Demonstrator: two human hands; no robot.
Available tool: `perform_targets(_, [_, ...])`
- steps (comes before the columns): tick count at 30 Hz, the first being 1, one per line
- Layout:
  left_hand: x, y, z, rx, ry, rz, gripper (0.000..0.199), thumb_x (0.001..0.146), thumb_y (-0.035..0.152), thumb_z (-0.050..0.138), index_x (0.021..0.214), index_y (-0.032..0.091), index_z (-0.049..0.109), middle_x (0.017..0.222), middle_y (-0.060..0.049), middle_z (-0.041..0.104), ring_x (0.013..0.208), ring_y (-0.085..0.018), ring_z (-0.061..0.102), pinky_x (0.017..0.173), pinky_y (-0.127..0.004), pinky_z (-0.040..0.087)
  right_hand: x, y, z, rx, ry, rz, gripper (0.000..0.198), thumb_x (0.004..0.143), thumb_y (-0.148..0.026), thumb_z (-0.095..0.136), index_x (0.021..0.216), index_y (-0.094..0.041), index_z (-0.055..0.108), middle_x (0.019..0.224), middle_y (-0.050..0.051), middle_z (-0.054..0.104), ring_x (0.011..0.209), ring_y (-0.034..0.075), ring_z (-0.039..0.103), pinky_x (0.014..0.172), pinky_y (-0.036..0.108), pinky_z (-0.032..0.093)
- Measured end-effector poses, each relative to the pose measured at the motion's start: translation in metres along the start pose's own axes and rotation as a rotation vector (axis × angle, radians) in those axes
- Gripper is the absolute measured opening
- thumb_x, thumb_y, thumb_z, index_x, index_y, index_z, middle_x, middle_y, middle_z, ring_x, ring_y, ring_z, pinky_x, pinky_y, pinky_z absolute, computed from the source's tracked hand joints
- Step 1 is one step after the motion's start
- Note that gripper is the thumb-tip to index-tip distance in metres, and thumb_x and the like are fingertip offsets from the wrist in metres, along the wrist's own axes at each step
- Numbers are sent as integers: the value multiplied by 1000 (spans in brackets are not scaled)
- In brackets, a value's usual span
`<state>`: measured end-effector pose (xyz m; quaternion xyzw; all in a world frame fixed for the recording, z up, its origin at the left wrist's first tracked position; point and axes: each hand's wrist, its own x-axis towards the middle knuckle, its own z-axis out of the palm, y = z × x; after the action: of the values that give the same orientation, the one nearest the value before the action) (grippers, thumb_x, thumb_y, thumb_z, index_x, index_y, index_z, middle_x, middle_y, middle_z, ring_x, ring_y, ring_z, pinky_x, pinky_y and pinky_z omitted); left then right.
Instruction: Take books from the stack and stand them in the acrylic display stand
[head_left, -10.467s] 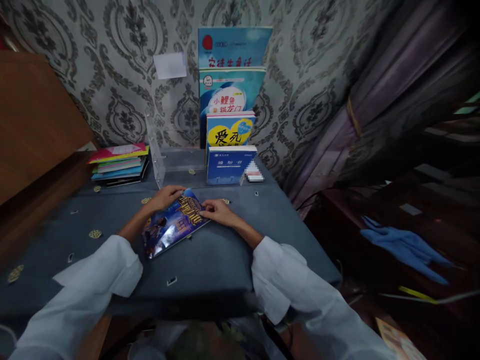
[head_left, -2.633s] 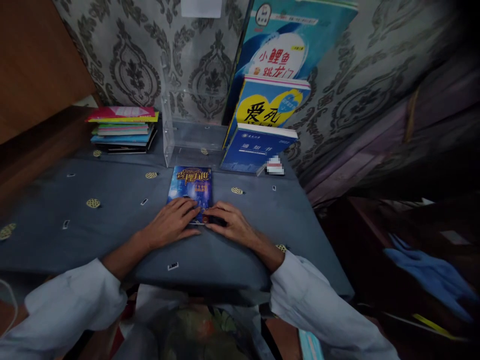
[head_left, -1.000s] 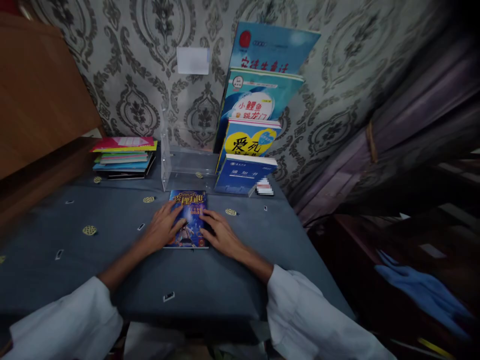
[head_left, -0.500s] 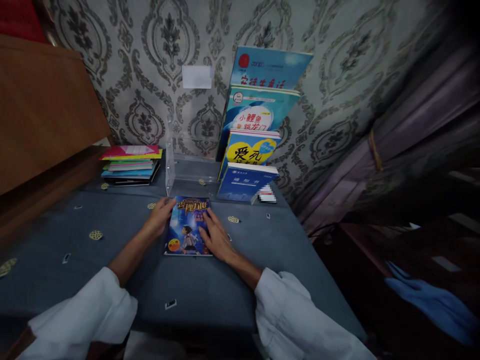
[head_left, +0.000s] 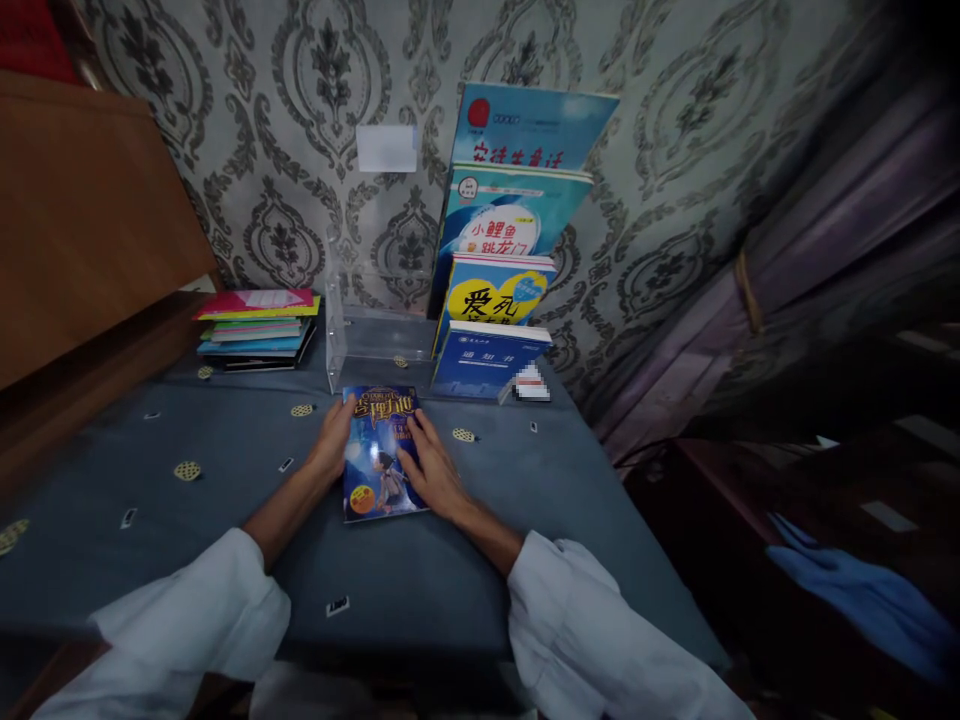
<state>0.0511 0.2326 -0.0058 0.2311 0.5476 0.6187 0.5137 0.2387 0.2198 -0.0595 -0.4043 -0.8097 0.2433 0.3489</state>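
Between my two hands is a blue paperback book [head_left: 381, 465] with gold lettering and a cartoon figure on its cover. My left hand [head_left: 334, 440] grips its left edge, with the fingers underneath hidden. On the right side, my right hand [head_left: 437, 468] holds the edge, its thumb lying across the cover. Just behind stands a clear acrylic rack [head_left: 335, 340]. Its right part carries upright books in steps: a dark blue booklet [head_left: 487, 362], a yellow and blue book [head_left: 491, 295], a teal book [head_left: 517, 205] and a tall blue book [head_left: 532, 125].
A stack of colourful booklets [head_left: 259, 330] lies at the back left, beside a brown wooden board [head_left: 90, 190]. The table [head_left: 420, 610] has a dark patterned cloth. Patterned wallpaper is behind; a tied curtain [head_left: 750, 290] and a blue cloth [head_left: 855, 590] are at right.
The blue book has turned slightly and its lower edge has shifted right and nearer to me. My left hand has moved a little right with it. The view has shifted slightly.
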Motion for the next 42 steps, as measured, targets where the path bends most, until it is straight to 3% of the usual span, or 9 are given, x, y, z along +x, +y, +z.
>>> perform_targets(10, [-8,-2,-6,-53,-34,56,44,82,55,72,106,18,70,101,-7,78,84,-22,74,81,-35,58,-2,-7,-6,36,40,-15,63,103,-46,44,160,-21,31,166,15,27,152,30,30,124,52,29])
perform_targets(14, [-12,0,-6,-47,-10,47,47,81,60,72,100,17,72,90,-7,78,73,-20,73,71,-33,59,-5,-9,-5,41,77,5,67,103,-49,42,162,-23,24,169,11,19,155,29,24,125,51,26])
perform_targets(19, [-16,3,-5,-28,-57,38,50,79,64,71,96,17,74,81,-7,78,74,-23,74,69,-33,60,-6,-8,0,74,136,75,67,104,-53,37,162,-24,22,170,9,16,156,28,17,125,52,24])
perform_targets(25, [-22,7,-4,-20,-106,38,57,71,72,74,90,17,73,80,-6,78,74,-23,75,66,-31,60,-2,-17,-4,239,221,135,64,103,-56,37,159,-24,32,162,11,38,150,26,34,124,50,28])
perform_targets(32, [-33,14,1,35,-68,4,61,72,75,70,90,17,73,71,-4,75,68,-22,73,60,-30,58,1,-26,-6,577,366,299,65,97,-56,52,154,-27,39,157,9,46,144,26,44,121,49,33])
perform_targets(37, [-41,18,3,25,-21,11,56,77,71,70,93,17,73,75,-4,76,71,-21,74,63,-29,59,4,-35,-10,802,366,378,56,91,-59,59,135,-25,60,140,8,63,128,26,58,112,45,43])
perform_targets(42, [-46,21,6,-7,-66,-20,54,82,69,65,95,17,74,79,-6,78,77,-23,76,67,-30,60,7,-47,-16,838,416,463,50,83,-65,63,110,-23,71,117,6,73,111,26,64,98,39,51])
